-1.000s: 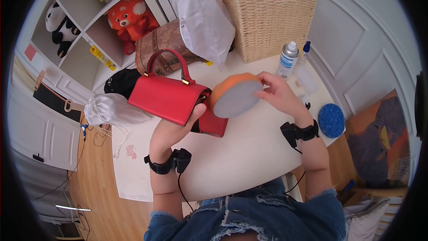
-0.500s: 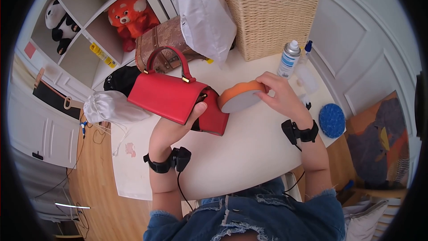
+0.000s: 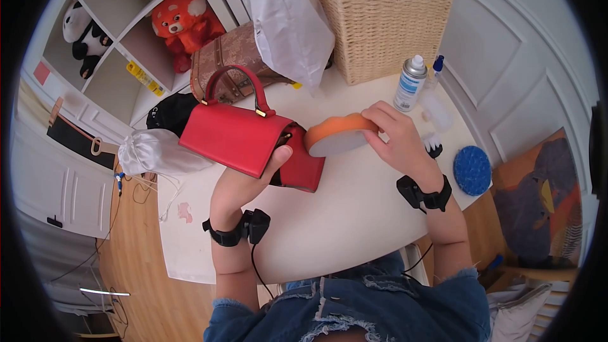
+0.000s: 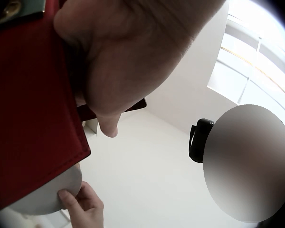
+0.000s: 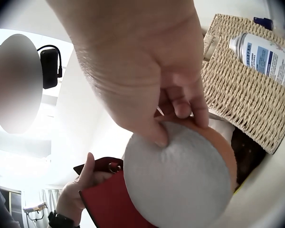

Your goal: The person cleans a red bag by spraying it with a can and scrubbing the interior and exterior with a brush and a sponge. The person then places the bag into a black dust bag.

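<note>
A red handbag (image 3: 237, 136) with a stiff top handle is held up over the table by my left hand (image 3: 244, 180). The thumb lies along the bag's side near its opening; the other fingers are hidden behind and beneath it. Between thumb and fingers, my right hand (image 3: 399, 142) pinches the edge of a round orange foam polishing pad (image 3: 339, 128) with a flat grey back (image 5: 175, 175). The pad's far edge is right at the bag's red side panel. In the right wrist view the grey back partly covers the handbag (image 5: 114, 202).
A spray can (image 3: 410, 85) and a clear bottle (image 3: 437, 111) stand at the table's right, near a blue round pad (image 3: 472, 171). Behind are a wicker basket (image 3: 386, 31), a white cloth bag (image 3: 288, 19) and a brown patterned bag (image 3: 221, 66). A white drawstring pouch (image 3: 161, 152) lies left.
The orange pad has tipped so its grey back turns downward and more orange foam shows. My right hand has shifted slightly with it. The handbag and left hand stay almost in place.
</note>
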`<state>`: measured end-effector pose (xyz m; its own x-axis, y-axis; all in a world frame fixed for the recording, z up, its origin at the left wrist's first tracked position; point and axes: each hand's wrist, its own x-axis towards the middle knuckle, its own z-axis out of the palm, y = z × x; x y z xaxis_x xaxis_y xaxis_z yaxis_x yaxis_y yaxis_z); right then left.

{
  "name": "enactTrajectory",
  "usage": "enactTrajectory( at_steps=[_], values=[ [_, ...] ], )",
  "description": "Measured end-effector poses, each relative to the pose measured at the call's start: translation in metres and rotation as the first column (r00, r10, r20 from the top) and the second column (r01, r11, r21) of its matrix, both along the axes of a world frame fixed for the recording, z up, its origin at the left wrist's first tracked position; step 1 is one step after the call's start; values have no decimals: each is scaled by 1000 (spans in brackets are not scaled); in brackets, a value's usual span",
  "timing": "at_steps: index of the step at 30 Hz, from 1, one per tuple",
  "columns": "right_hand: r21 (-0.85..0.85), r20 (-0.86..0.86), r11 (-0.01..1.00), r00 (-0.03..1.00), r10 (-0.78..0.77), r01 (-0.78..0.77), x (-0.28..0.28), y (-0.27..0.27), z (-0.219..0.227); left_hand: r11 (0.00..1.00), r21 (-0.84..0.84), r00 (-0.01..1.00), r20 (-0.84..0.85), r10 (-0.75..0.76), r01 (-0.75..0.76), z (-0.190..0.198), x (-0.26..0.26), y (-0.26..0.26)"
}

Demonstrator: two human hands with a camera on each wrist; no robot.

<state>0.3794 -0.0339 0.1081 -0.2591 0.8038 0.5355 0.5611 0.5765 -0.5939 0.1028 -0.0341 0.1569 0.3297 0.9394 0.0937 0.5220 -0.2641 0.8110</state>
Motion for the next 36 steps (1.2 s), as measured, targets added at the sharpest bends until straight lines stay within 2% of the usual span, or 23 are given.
enactTrajectory(
  at_steps=[2, 6, 8, 10, 15, 17, 18, 20, 21, 23, 24, 26, 27, 29, 30, 32, 36],
  values=[
    [58, -58, 998, 998, -21, 24, 0, 0, 0, 1000, -10, 1000, -3, 4, -4, -1, 0, 0],
    [9, -2, 1000, 1000, 10, -10, 4, 3, -2, 1000, 9, 999, 30, -20, 20, -2, 1, 1],
    [-2, 120, 999, 991, 52, -52, 3, 3, -6, 1000, 9, 1000, 22, -15, 15, -1, 1, 1],
    [-16, 134, 997, 988, 71, -69, 5, 3, -4, 1000, 20, 1000, -23, -4, 4, 0, 1, 1],
    [-9, 222, 989, 964, 145, -147, 5, -5, 0, 1000, -11, 1000, -3, 2, -3, 2, 2, -1],
    [-11, 408, 978, 892, 194, -208, 3, -10, 1, 1000, -11, 1000, 12, 5, -5, 2, 3, 0],
    [-12, 410, 977, 890, 199, -213, 0, -14, 2, 1000, 27, 1000, 7, -11, 10, 2, 3, 0],
    [112, 503, 979, 860, 91, -169, -10, -22, 6, 998, 63, 1000, 4, -22, 21, 1, 3, 1],
    [110, 505, 979, 858, 96, -174, -15, -24, 5, 998, 63, 999, 19, -31, 30, 0, 2, 1],
    [270, 520, 935, 852, 60, -230, -26, -25, 3, 997, 64, 999, 36, -37, 34, 0, 2, 1],
    [268, 522, 934, 851, 63, -234, -31, -25, 2, 998, 52, 998, 35, -44, 42, 1, 2, 1],
    [440, 517, 860, 856, -6, -260, -37, -24, 1, 998, 40, 998, 35, -50, 49, 1, 1, 1],
    [438, 518, 860, 855, -3, -262, -36, -23, 0, 997, 57, 999, 21, -49, 48, 0, 0, 1],
    [528, 450, 833, 886, -110, -165, -30, -19, 0, 996, 72, 999, 11, -43, 42, -1, 0, 1],
    [527, 454, 833, 885, -105, -172, -29, -19, 1, 996, 73, 998, 34, -46, 44, -2, 0, 1],
    [420, 420, 895, 907, -41, -154, -26, -18, 5, 997, 75, 997, 63, -39, 34, -3, 0, 1],
    [293, 439, 937, 897, 44, -189, -23, -25, 9, 994, 105, 998, 37, -41, 37, -2, 0, 1]
  ],
)
